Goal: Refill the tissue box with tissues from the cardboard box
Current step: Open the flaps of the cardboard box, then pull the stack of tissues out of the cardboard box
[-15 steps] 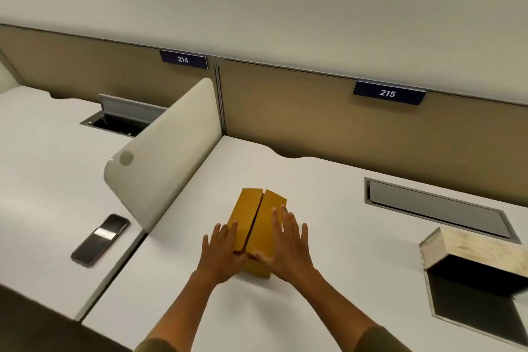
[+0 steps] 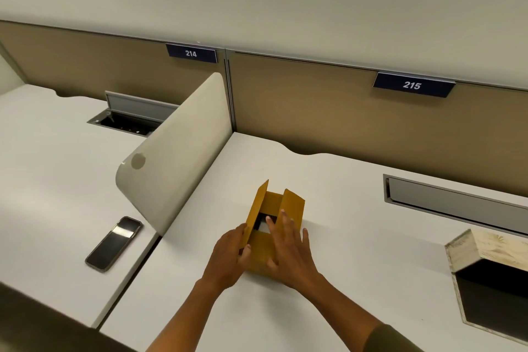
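Observation:
A small yellow-brown cardboard box [image 2: 291,206] sits on the white desk [image 2: 343,237] in front of me, its two long top flaps raised. Through the gap I see something white and dark inside. My left hand [image 2: 228,260] grips the left flap, thumb inside, fingers outside. My right hand [image 2: 288,251] lies over the right flap with fingers spread, pushing it outward. The wooden tissue box [image 2: 491,251] lies at the right edge, tipped so that its dark hollow inside faces me.
A black phone [image 2: 114,243] lies on the neighbouring desk to the left, beyond a rounded cream divider [image 2: 177,157]. Grey cable trays [image 2: 457,203] are set into the desks near the tan partition [image 2: 343,111].
The box flaps were shut flat under both palms; now they stand raised and apart, showing the inside. My left hand has closed on the left flap.

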A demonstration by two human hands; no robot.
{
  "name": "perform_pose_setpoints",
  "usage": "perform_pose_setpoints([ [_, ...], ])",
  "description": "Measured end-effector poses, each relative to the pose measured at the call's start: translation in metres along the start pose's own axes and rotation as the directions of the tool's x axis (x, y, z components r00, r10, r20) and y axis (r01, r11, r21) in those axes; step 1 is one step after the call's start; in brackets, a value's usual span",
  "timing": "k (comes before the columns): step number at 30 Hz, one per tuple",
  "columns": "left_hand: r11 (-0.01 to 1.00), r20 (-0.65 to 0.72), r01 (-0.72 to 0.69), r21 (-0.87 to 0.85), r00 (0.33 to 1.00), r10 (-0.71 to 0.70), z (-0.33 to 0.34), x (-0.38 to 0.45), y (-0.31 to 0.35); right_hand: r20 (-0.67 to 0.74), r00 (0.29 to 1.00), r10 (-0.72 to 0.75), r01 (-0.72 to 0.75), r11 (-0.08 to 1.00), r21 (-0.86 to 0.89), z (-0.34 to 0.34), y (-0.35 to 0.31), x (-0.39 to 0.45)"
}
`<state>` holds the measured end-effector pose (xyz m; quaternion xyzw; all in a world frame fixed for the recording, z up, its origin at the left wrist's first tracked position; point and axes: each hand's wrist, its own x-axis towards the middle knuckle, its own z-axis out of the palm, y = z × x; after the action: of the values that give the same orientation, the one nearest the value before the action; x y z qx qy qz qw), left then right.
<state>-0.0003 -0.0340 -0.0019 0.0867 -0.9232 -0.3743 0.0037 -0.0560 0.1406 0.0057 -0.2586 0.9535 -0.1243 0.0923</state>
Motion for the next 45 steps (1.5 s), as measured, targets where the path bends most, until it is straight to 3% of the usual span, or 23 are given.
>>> perform_pose_setpoints([
  [5,0.999,-0.101,0.007,-0.049,0.995,-0.012,-0.025,0.008,-0.014,-0.056,0.992,-0.109,0.106,0.992,-0.064,-0.016,0.020,-0.012],
  [9,0.962,-0.209,-0.097,0.255,0.966,0.153,-0.030,0.017,-0.026,-0.124,0.982,-0.143,0.124,0.981,-0.147,-0.026,0.045,-0.029],
  [12,0.883,-0.171,-0.098,0.459,0.966,0.196,-0.030,0.022,-0.023,-0.162,0.969,-0.189,0.145,0.957,-0.252,-0.033,0.062,-0.040],
  [15,0.817,-0.011,-0.175,0.549,0.976,0.217,-0.024,0.026,-0.016,-0.076,0.978,-0.192,0.150,0.915,-0.376,-0.035,0.075,-0.048],
  [20,0.850,0.100,-0.176,0.497,0.984,0.145,-0.003,0.039,-0.012,0.157,0.977,-0.144,0.184,0.944,-0.276,-0.037,0.071,-0.037],
  [25,0.888,0.120,-0.140,0.439,0.988,0.097,0.004,0.050,-0.007,0.227,0.968,-0.108,0.105,0.994,0.024,-0.035,0.046,-0.020],
  [29,0.977,0.116,-0.078,0.196,0.992,0.055,-0.014,0.058,0.002,0.140,0.989,-0.042,-0.003,0.953,0.304,-0.035,0.033,-0.011],
  [31,1.000,0.101,-0.016,0.021,0.995,0.013,-0.028,0.059,0.009,0.087,0.996,0.009,-0.049,0.878,0.476,-0.040,0.032,-0.007],
  [33,0.985,0.203,0.084,-0.152,0.978,-0.052,-0.041,0.057,0.015,0.107,0.994,0.021,-0.083,0.786,0.613,-0.044,0.031,-0.006],
  [35,0.959,0.378,0.157,-0.236,0.924,-0.059,-0.051,0.054,0.018,0.155,0.988,-0.019,-0.084,0.775,0.627,-0.045,0.030,-0.007],
  [37,0.972,0.483,0.142,-0.188,0.875,-0.035,-0.051,0.050,0.020,0.198,0.978,-0.073,-0.055,0.815,0.576,-0.039,0.028,-0.010],
  [41,0.982,0.518,-0.054,0.182,0.854,-0.049,-0.033,0.040,0.022,0.248,0.956,-0.158,0.040,0.906,0.421,-0.021,0.024,-0.015],
  [45,0.973,0.569,-0.048,0.225,0.817,-0.091,-0.015,0.037,0.022,0.276,0.944,-0.180,0.116,0.966,0.232,-0.006,0.023,-0.014],
])
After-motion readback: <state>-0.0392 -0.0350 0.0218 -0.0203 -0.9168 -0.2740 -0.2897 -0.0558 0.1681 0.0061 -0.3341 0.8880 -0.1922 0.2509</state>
